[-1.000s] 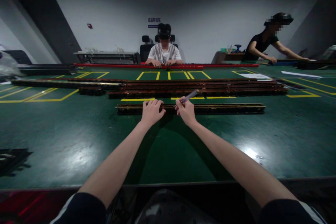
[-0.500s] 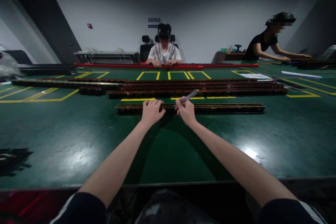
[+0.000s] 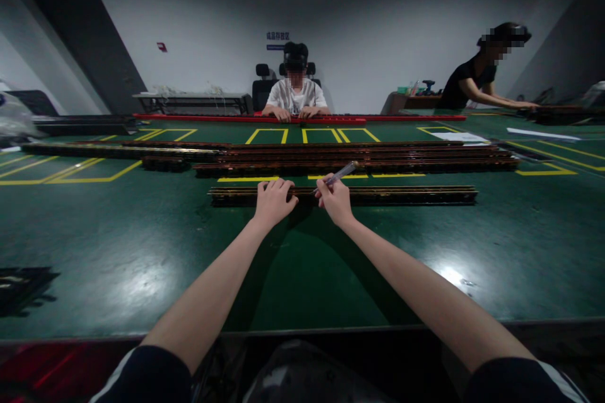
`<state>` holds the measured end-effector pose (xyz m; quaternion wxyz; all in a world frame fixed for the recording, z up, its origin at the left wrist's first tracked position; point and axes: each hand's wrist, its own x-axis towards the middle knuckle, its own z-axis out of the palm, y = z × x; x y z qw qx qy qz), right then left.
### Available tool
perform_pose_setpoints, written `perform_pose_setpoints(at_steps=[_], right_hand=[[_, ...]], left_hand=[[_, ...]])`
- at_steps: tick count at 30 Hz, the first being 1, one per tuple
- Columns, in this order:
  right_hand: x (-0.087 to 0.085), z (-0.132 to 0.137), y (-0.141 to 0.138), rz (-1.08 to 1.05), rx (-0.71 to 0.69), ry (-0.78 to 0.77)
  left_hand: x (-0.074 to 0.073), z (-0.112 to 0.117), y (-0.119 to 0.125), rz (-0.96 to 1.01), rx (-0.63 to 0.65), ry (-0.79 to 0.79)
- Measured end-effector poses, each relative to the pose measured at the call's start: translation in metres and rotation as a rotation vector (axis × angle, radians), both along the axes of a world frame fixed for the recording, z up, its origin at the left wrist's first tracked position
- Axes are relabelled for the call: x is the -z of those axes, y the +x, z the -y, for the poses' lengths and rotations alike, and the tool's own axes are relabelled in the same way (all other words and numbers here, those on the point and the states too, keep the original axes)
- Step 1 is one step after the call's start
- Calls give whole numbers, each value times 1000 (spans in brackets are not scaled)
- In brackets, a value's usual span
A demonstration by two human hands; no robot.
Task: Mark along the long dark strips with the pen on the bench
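A long dark rail (image 3: 406,195) with thin brass-coloured lines along its top lies crosswise in front of me. My left hand (image 3: 275,201) is closed over it near its middle, fingers on the far side and thumb on the near side. Just to the right, my right hand (image 3: 335,200) pinches a small screwdriver (image 3: 344,171) with a clear handle. The screwdriver slants, its handle up to the right and its thin tip down at the rail between my hands. I cannot make out exactly what the tip touches.
Beyond the rail lies a stack of similar dark rails (image 3: 359,157) on the green table (image 3: 142,252). Dark parts (image 3: 23,289) sit at the left front. Across the table a person (image 3: 297,97) handles a red rail (image 3: 406,118); another person (image 3: 472,85) leans in at the right.
My hands, the screwdriver and the rail look unmoved. At the right, the other person's arms have shifted, reaching closer together.
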<state>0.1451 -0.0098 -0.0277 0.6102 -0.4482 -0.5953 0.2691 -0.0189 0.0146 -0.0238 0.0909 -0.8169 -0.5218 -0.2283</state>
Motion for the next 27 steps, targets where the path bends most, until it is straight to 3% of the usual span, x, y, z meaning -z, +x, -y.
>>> perform_pose_setpoints(at_steps=[27], right_hand=[[1,-1,1,19,14,-2]], left_hand=[[-1,0,0,6,9,-5]])
